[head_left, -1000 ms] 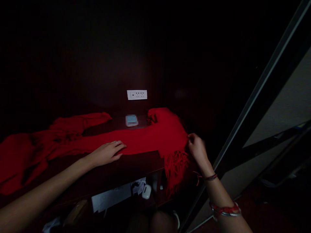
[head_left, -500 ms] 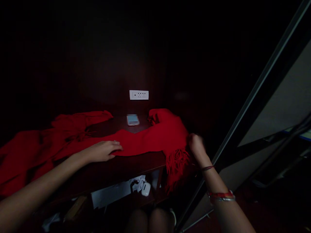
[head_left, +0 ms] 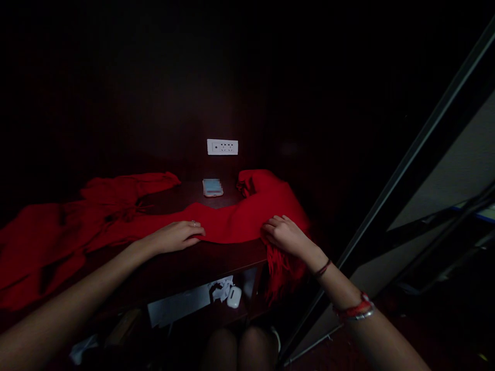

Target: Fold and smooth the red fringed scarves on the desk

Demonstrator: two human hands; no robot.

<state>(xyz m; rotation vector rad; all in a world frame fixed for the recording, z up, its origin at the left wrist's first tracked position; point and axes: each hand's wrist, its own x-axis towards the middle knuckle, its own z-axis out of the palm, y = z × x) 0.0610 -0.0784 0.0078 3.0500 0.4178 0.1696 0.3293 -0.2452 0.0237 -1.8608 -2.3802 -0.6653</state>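
Note:
A long red scarf (head_left: 234,221) with a fringe (head_left: 282,273) stretches across a dark desktop (head_left: 228,256), and its fringed right end hangs over the front edge. At the scarf's front edge, my left hand (head_left: 178,237) has its fingers and thumb closed on the cloth. My right hand (head_left: 288,236) bends its fingers onto the scarf just above the fringe; the thumb is hidden. More crumpled red cloth (head_left: 50,226) spreads to the left. Behind the scarf lies a flat, pale-blue, pixelated object (head_left: 212,187).
A white wall socket (head_left: 223,147) sits on the dark back panel. Beneath the desktop, a shelf holds white paper (head_left: 180,304) and a small white case (head_left: 234,297). A slanted dark frame (head_left: 371,226) stands at the right. Knees (head_left: 235,348) show below.
My right hand has moved left from the scarf's right edge onto the cloth above the fringe. My left hand has shifted slightly, and the scarf's middle has bunched a little.

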